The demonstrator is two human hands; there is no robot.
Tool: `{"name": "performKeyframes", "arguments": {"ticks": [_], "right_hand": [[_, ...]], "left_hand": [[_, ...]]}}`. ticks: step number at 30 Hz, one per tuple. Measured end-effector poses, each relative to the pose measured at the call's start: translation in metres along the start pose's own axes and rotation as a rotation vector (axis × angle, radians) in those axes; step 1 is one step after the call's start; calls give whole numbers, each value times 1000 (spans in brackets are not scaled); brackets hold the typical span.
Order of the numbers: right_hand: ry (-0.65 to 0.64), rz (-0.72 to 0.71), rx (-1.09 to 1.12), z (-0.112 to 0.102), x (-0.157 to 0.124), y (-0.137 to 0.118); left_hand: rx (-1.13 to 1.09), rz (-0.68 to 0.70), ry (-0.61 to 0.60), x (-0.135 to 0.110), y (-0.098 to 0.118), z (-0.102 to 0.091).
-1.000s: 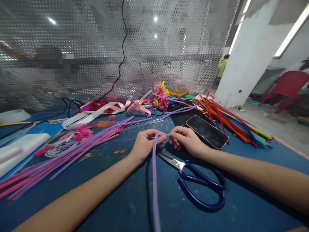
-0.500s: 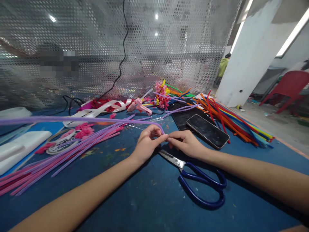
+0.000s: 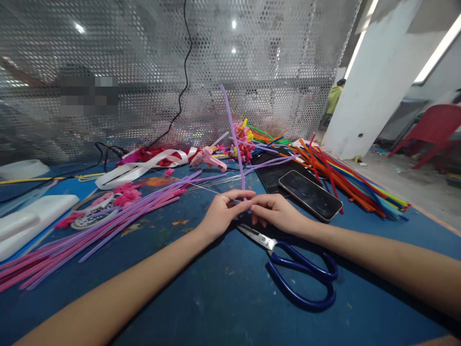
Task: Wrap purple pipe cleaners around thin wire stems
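Observation:
A purple pipe cleaner stands up from between my two hands, its lower end pinched in my left hand. Closed as well, my right hand presses its fingertips against the left ones, and whatever sits inside that pinch is hidden. A thin wire runs leftward out of my left hand. Just below the hands lie scissors with dark blue handles, tips pointing up and left. To the left is a bundle of pink and purple pipe cleaners, with loose thin wires behind.
A phone rests right of my hands, beside multicoloured pipe cleaners. Behind are a pink glue gun, white ribbon and pink fuzzy flowers. A white device lies left; a perforated metal screen rises behind the table.
The long purple pipe cleaner has swung from pointing left across the table to standing upright, away from me. My left fingers have shifted slightly around it; the right hand stays nearly still.

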State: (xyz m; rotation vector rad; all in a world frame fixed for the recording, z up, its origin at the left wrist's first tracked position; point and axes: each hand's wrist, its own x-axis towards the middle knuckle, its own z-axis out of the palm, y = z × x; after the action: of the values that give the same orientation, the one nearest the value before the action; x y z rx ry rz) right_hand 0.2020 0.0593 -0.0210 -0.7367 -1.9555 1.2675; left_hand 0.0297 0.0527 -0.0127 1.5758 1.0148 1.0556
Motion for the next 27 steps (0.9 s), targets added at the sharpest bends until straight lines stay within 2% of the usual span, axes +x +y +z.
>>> {"name": "performKeyframes", "arguments": {"ticks": [5, 10, 14, 17, 19, 21, 23, 25, 27], "right_hand": [[78, -62, -56, 1, 1, -2], [18, -36, -99, 0, 2, -3], [37, -87, -126, -1, 1, -4], [96, -137, -108, -1, 0, -5], [186, -131, -38, -1, 0, -6], [300, -98, 68, -1, 2, -7], [383, -76, 167, 0, 4, -8], [426, -66, 223, 1, 6, -9], [428, -36, 215, 2, 7, -11]], "left_hand": [[3, 8, -40, -2, 4, 1], [30, 12, -89, -2, 5, 2], [-29, 10, -104, -2, 4, 2], [-121, -17, -94, -1, 2, 1], [-204, -6, -55, 0, 0, 1], [-248, 53, 9, 1, -1, 2], [-198, 139, 59, 0, 1, 3], [-21, 257, 83, -4, 4, 3], [266, 441, 83, -8, 7, 1]]}}
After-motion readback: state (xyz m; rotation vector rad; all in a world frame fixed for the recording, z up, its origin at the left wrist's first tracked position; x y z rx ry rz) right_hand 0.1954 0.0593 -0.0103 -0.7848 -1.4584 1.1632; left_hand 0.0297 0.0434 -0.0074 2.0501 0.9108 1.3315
